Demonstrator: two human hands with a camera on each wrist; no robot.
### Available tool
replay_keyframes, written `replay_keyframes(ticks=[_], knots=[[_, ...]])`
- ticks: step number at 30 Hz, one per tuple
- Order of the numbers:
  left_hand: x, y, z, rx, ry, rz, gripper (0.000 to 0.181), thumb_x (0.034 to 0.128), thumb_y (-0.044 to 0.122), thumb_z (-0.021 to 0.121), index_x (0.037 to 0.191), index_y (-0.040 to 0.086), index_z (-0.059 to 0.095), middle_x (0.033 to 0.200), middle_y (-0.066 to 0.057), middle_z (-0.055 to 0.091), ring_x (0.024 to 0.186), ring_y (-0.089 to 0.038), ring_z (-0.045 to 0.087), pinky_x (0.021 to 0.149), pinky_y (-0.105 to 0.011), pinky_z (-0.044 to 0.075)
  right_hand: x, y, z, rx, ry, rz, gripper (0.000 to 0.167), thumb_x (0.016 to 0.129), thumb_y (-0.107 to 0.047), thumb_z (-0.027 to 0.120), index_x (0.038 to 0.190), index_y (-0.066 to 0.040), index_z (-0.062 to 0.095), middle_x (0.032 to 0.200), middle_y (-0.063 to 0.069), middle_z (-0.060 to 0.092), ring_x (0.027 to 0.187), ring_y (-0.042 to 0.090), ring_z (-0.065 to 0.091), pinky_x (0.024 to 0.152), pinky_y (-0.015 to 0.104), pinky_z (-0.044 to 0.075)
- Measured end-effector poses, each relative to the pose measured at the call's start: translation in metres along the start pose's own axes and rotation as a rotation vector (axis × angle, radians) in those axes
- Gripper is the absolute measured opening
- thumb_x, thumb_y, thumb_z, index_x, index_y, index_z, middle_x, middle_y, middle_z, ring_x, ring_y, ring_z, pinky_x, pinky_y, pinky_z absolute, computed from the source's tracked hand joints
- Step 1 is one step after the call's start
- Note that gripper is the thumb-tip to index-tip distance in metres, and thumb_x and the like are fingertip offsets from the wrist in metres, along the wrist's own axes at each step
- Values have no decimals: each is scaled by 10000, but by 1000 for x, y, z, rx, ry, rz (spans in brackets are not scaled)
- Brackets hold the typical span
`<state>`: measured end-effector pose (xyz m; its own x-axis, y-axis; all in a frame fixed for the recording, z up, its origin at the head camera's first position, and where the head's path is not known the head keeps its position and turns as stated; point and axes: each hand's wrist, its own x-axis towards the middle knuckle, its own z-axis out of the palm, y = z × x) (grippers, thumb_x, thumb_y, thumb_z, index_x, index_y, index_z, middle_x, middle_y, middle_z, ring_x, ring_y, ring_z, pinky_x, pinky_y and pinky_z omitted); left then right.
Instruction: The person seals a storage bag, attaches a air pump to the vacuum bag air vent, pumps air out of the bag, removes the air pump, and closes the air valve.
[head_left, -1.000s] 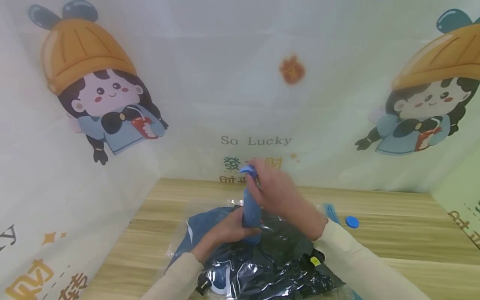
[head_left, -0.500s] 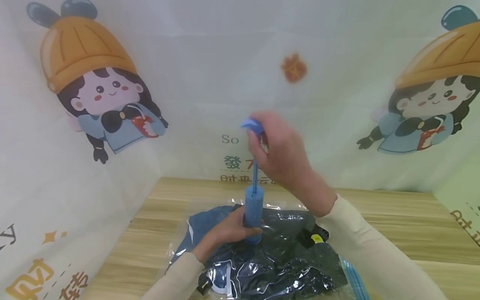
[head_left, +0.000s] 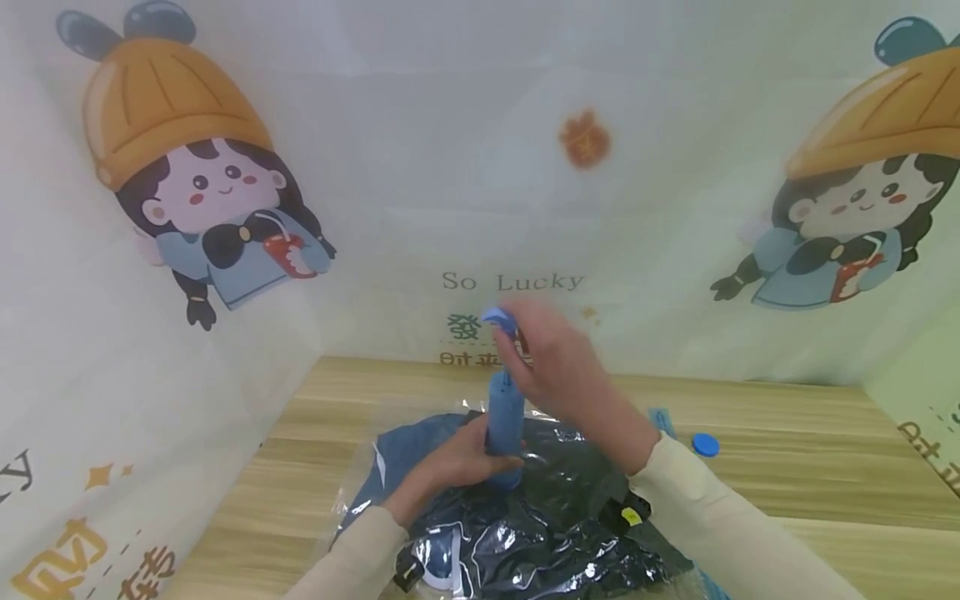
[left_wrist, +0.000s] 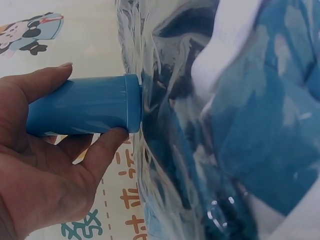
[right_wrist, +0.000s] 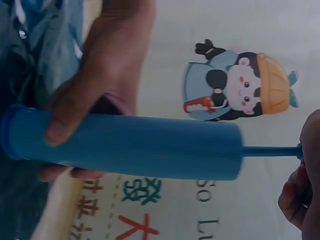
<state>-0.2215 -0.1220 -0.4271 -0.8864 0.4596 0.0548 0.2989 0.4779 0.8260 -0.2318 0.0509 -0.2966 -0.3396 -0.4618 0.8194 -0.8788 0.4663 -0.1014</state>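
A blue hand pump [head_left: 506, 417] stands upright on a clear plastic bag [head_left: 570, 542] packed with dark and blue cloth. My left hand [head_left: 468, 454] grips the lower part of its barrel; in the left wrist view the pump's collar [left_wrist: 132, 102] meets the bag's surface. My right hand [head_left: 555, 350] holds the handle [head_left: 498, 318] above the barrel, fingers curled around it. A short length of the thin rod [right_wrist: 270, 151] shows between barrel and handle in the right wrist view. The joint between pump and bag is hidden in the head view.
A round blue cap [head_left: 705, 444] lies on the wooden table [head_left: 787, 467] right of the bag. Near it, a blue strip [head_left: 662, 421] is partly covered by the right arm. A printed cloth [head_left: 390, 167] hangs behind the table.
My right hand pulled the pump handle high half a second ago, drawing out a long rod; now it is lower, with less rod showing. The left hand and the barrel stayed nearly in place.
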Motion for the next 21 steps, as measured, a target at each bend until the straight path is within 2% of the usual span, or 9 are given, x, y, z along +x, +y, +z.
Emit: replay_keyframes(ticks=[4, 7, 13, 17, 21], knots=[[0, -1, -1, -7, -12, 10, 506, 896, 152, 772, 1315, -4, 535, 1099, -52, 693, 1062, -290, 656, 982, -487, 492, -18, 2, 10, 7, -51, 33, 205, 985, -88, 637, 1172, -16, 593, 876, 29, 555, 666, 136, 473, 531, 272, 431], [0, -1, -2, -5, -11, 21, 508, 894, 156, 772, 1318, 4, 536, 1091, -34, 690, 1048, -259, 658, 977, -455, 499, -28, 3, 15, 3, -82, 45, 216, 979, -109, 653, 1169, -20, 600, 867, 20, 579, 660, 133, 493, 536, 277, 444], [0, -1, -1, 17, -8, 37, 481, 892, 162, 775, 1294, 14, 555, 1085, -21, 686, 1026, -234, 662, 963, -421, 508, -41, 4, 20, 23, -152, 58, 201, 983, -124, 662, 1152, -33, 601, 968, 45, 648, 741, 144, 587, 595, 272, 514], [0, 0, -1, 1, -13, 46, 481, 891, 141, 775, 1294, 4, 550, 1086, -38, 683, 1029, -257, 660, 962, -442, 506, -38, 7, 19, 18, -154, 22, 179, 975, -111, 649, 1112, -11, 594, 901, 38, 634, 678, 135, 542, 540, 259, 466], [0, -1, 0, -11, -10, 19, 485, 886, 142, 783, 1286, -5, 552, 1089, -46, 691, 1036, -272, 661, 969, -465, 500, -20, 6, 8, 8, -116, -24, 151, 966, -86, 630, 1072, 11, 587, 791, 14, 570, 578, 109, 459, 456, 231, 381]])
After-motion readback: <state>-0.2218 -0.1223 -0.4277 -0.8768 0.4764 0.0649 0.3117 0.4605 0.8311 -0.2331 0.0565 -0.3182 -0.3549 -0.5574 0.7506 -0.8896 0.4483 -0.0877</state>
